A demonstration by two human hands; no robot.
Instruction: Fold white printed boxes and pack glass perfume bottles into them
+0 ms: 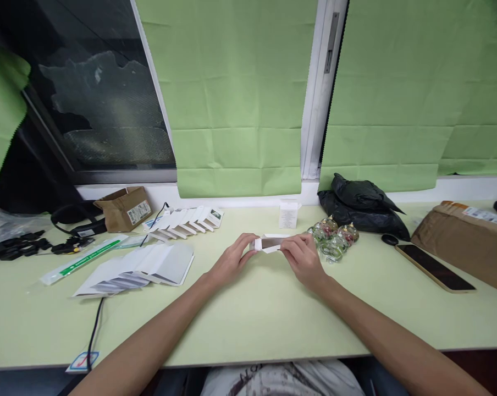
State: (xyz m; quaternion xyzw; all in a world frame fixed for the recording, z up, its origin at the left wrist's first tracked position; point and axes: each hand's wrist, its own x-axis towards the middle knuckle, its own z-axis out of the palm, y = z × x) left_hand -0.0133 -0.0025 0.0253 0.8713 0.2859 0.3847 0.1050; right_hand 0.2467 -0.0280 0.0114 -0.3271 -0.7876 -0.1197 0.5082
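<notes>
The left hand and right hand have their fingers clamped on opposite ends of a small white box, which lies between them with its opening facing up. Below the fingers, the pale green tabletop spreads between the forearms to its front edge, near the body — the widest room around the hands. Just beyond the right fingertips stands an upright white carton; close by that hand's outer side, plastic-wrapped ornaments narrow the room, with black bags behind them and a phone farther right. Left of the left fingers, with a strip of table between, lie flattened white boxes, overlapping, their edges fanned toward the left.
</notes>
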